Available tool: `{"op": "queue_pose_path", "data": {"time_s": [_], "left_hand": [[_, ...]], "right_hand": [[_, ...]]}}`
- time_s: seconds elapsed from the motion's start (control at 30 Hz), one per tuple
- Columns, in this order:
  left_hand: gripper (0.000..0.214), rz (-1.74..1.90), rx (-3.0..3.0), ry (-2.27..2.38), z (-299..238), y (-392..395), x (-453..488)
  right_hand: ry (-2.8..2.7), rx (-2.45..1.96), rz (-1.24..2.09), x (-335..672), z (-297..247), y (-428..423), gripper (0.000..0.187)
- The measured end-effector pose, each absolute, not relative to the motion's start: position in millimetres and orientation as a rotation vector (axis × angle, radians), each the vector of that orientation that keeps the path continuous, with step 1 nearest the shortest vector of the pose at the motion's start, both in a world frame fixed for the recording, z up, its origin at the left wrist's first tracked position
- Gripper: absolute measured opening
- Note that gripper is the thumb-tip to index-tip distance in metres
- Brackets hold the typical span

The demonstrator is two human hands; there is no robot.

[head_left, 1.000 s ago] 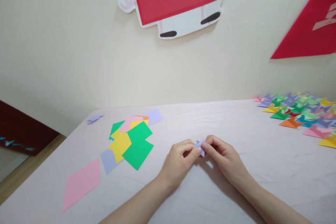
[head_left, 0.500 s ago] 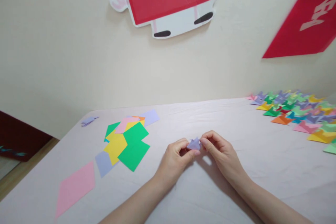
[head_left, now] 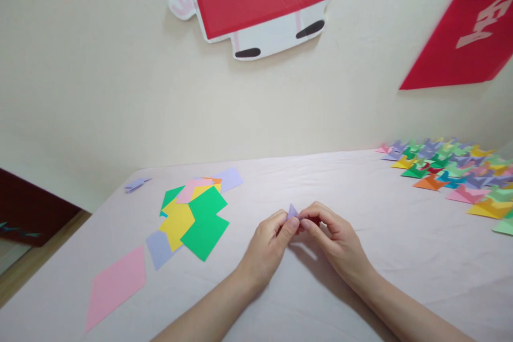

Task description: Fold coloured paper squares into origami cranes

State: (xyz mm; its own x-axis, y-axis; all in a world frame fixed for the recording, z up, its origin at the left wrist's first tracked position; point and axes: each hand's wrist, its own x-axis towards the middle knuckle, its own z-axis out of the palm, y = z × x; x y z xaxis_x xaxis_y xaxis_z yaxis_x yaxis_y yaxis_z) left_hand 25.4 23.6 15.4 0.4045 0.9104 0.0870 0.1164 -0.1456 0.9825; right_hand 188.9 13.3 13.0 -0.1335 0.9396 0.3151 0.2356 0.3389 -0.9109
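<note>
A small folded piece of lilac origami paper (head_left: 292,211) is pinched between my two hands, just above the cloth-covered table. My left hand (head_left: 269,240) is closed on it from the left, with the thumb pressed on its front. From the right, my right hand (head_left: 336,238) pinches its edge between thumb and fingers. One pointed tip of the paper stands up above my left thumb; the lower part is hidden behind the fingers.
Loose paper squares lie to the left, among them green (head_left: 205,232), yellow (head_left: 176,222) and pink (head_left: 118,286) ones. A folded lilac paper (head_left: 137,185) is near the far left corner. Rows of folded paper figures (head_left: 430,181) stand at the right, by the wall (head_left: 280,112).
The lilac paper has turned, so a point now sticks upward. My left thumb has moved up over it, and my right fingers have shifted left and closer to my left hand.
</note>
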Motion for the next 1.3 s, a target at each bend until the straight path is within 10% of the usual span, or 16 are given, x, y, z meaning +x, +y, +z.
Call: {"op": "queue_pose_path", "data": {"time_s": [0.73, 1.3], "left_hand": [[0.013, 0.827, 1.728, 0.983, 26, 20, 24], [0.013, 0.886, 1.745, 1.033, 11, 20, 26]], "right_hand": [[-1.7, -1.148, 0.745, 190, 11, 12, 0.014], [-2.2, -1.327, -0.026, 216, 33, 6, 0.022]]}}
